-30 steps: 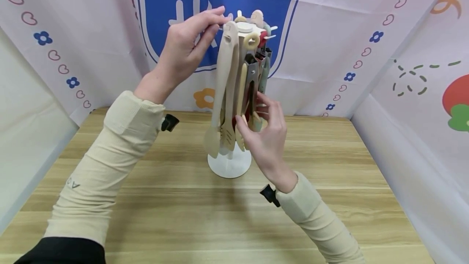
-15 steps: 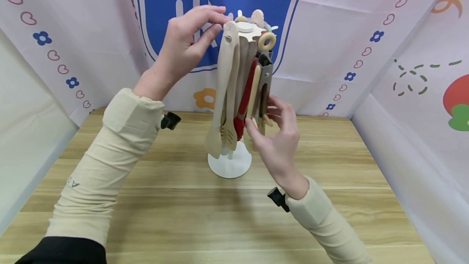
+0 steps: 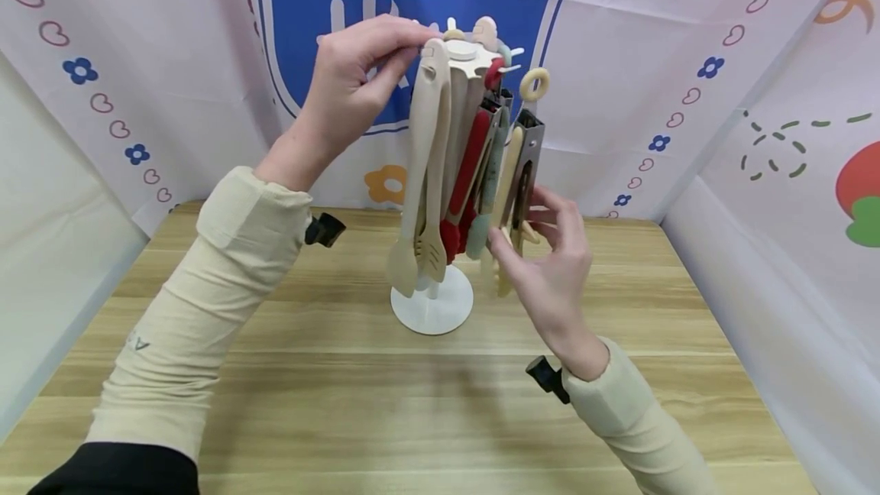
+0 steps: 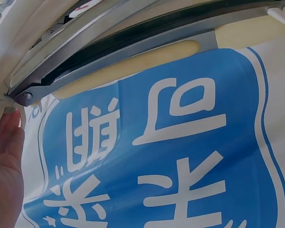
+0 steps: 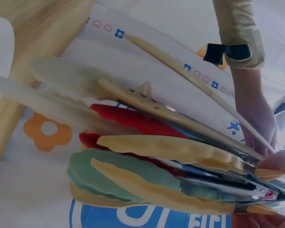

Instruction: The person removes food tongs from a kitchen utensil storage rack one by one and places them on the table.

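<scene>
Tongs with pale yellow grips (image 3: pixel 531 150) are in my right hand (image 3: pixel 553 258), thumb in front and fingers behind, low on their metal arms. They hang upright with a slight tilt, just to the right of the rack (image 3: pixel 462 56), and their ring (image 3: pixel 534 85) is level with its top and looks clear of its hooks. From my right wrist I see their 2 scalloped tips standing a little apart.

My left hand (image 3: pixel 344 82) is well away from the right, fingertips at the rack's top edge beside the beige tongs (image 3: pixel 425 128); the view there is poor, so I cannot tell whether they pinch a hook or only touch it.

Red tongs (image 3: pixel 473 163) and mint green tongs (image 3: pixel 495 166) hang from the rack between the beige pair and the yellow pair. The rack's round white foot (image 3: pixel 431 315) rests on the wooden table (image 3: pixel 344 411). Cream sleeves (image 3: pixel 206 304) cover my forearms (a small black device (image 3: pixel 326 229) sits at each cuff), and a blue-and-white cloth (image 3: pixel 619 59) hangs behind.
</scene>
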Available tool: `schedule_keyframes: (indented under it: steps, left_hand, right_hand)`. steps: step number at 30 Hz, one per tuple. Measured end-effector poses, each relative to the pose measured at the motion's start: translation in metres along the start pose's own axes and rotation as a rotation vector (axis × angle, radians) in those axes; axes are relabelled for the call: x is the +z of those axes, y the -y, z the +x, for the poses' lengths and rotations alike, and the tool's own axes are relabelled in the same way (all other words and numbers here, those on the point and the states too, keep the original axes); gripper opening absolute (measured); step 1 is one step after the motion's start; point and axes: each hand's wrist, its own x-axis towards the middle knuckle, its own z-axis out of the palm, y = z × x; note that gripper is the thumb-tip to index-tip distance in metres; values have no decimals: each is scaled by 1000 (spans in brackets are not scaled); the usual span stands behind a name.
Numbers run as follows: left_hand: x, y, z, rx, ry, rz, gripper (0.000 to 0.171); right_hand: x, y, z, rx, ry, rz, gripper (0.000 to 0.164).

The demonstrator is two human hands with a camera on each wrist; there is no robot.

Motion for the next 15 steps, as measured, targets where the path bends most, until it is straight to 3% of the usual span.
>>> schedule_keyframes:
  steps: [15]
  left_hand:
    - [0, -3, 0, -36, 6, -20, 20]
  right_hand:
    - [-19, -23, 2, 80, 3, -96, 50]
